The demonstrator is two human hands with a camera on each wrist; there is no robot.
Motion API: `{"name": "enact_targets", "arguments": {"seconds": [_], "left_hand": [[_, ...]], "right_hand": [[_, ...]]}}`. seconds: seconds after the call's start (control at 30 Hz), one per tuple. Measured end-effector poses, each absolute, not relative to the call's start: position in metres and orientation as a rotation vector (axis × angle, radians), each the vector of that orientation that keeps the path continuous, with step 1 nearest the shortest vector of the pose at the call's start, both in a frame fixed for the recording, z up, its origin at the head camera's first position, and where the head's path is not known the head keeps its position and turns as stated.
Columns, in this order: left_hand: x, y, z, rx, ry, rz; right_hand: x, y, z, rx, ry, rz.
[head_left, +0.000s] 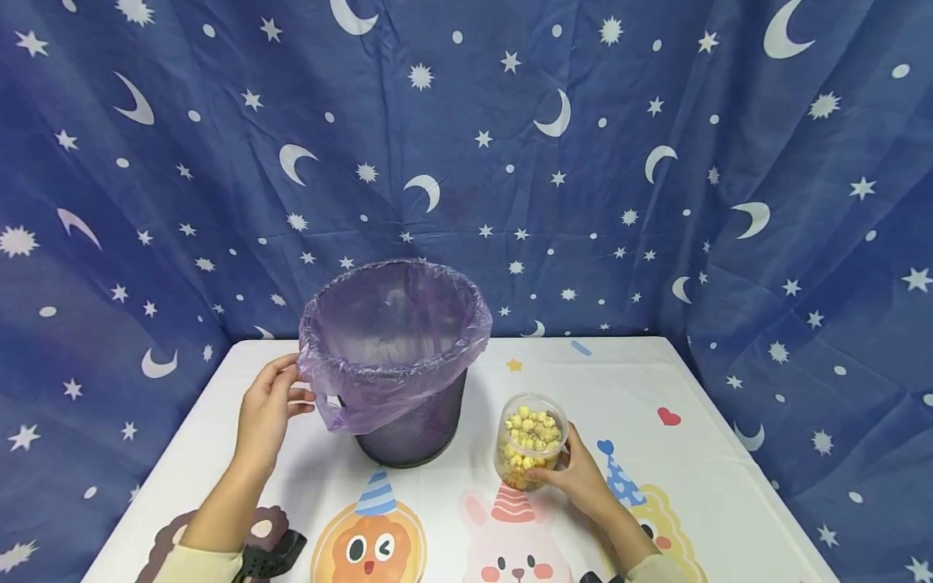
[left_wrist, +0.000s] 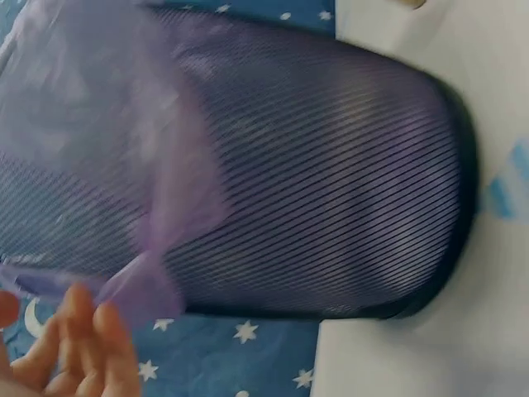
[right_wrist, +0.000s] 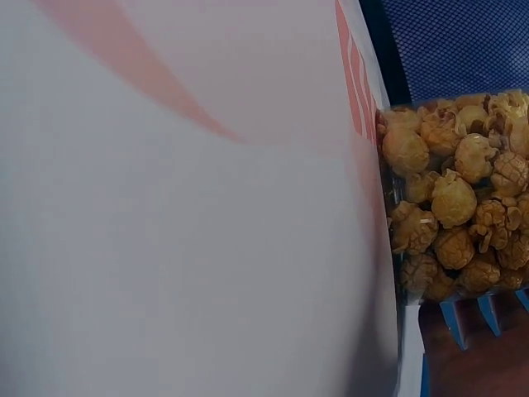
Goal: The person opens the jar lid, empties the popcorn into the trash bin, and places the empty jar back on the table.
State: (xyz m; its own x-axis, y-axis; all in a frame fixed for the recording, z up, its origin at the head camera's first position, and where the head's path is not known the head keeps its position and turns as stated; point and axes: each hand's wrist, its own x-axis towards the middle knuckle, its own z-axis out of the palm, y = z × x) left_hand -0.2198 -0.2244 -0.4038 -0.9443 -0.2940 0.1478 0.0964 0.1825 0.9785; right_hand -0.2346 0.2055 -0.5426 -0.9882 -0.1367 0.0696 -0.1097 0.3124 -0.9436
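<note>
Your right hand grasped the jar of popcorn, right of the bin, in from the tabletop's far edge. Your left hand, fingers relaxed, touched the bag. Jar judged light, stiff, slippery; best held around its wall.
</note>
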Motion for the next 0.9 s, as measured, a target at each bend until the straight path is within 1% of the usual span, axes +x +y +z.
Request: {"name": "enact_targets", "arguments": {"seconds": [0.1, 0.2, 0.33, 0.43, 0.53, 0.67, 0.77, 0.9], "left_hand": [[-0.203, -0.209, -0.419, 0.272, -2.072, -1.707], [-0.188, -0.189, -0.435, 0.275, -1.989, -1.722], [-0.172, -0.157, -0.457, 0.182, -1.986, -1.779], [-0.165, -0.131, -0.47, 0.038, -2.07, -1.768], [-0.168, -0.108, -0.477, -0.176, -2.195, -1.76], [-0.184, -0.082, -0.478, -0.465, -2.366, -1.71], [-0.199, -0.064, -0.476, -0.61, -2.462, -1.633], [-0.219, -0.043, -0.474, -0.719, -2.559, -1.53]], "right_hand": [[-0.232, 0.204, -0.541, -0.243, 2.509, -1.81], [-0.23, 0.203, -0.539, -0.229, 2.513, -1.809], [-0.228, 0.202, -0.537, -0.217, 2.513, -1.805], [-0.227, 0.201, -0.536, -0.22, 2.51, -1.804], [-0.226, 0.2, -0.536, -0.221, 2.505, -1.804], [-0.225, 0.201, -0.538, -0.215, 2.505, -1.797], [-0.225, 0.201, -0.541, -0.224, 2.502, -1.806], [-0.226, 0.201, -0.544, -0.248, 2.492, -1.813]]}}
